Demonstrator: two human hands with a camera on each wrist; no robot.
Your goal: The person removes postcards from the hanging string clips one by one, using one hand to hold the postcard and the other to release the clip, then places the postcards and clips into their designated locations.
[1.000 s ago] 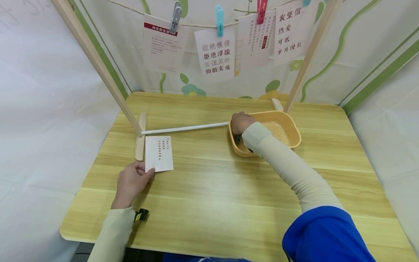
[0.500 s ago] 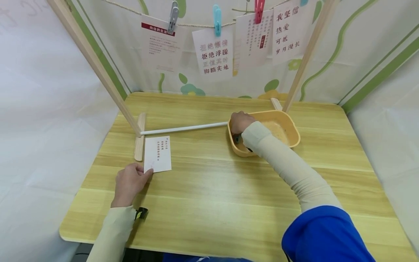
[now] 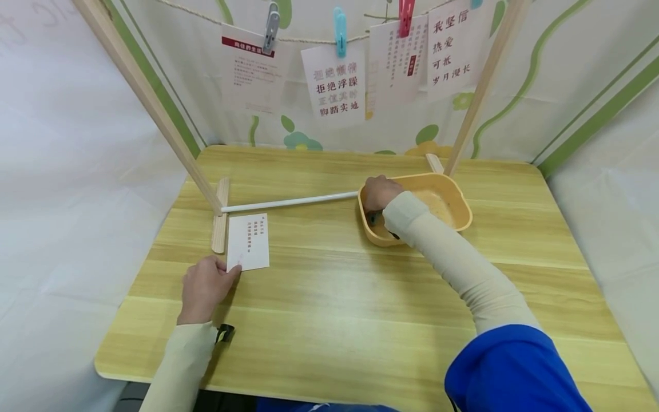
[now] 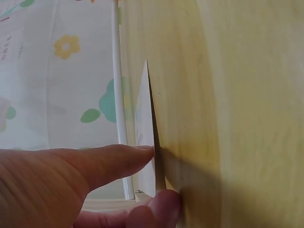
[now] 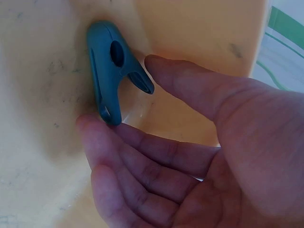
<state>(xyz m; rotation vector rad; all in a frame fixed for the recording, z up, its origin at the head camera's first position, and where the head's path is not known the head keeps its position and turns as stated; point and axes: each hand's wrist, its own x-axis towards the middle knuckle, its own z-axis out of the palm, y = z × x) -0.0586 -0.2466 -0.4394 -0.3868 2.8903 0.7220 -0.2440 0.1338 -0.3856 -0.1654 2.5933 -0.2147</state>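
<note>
My left hand (image 3: 205, 289) pinches the near left corner of a white card (image 3: 248, 243) with printed red-brown characters. In the left wrist view the thumb (image 4: 126, 161) lies on the card's face and the fingers are behind its edge; the card (image 4: 146, 128) tilts up off the tabletop. My right hand (image 3: 380, 193) reaches into the left end of a yellow plastic basin (image 3: 443, 203). There, a dark teal clothespin (image 5: 107, 71) lies against the basin, its legs spread. The right thumb tip is right beside one leg and the fingertips are at the other.
A wooden frame has a left post (image 3: 154, 109), a right post (image 3: 484, 91) and a white rod (image 3: 290, 202) low across the table (image 3: 329, 320). From its string hang several cards (image 3: 337, 86), held by clothespins (image 3: 340, 31). A patterned curtain stands behind.
The head view has shifted slightly. Both hands stay nearly where they were, the left at the card and the right inside the basin.
</note>
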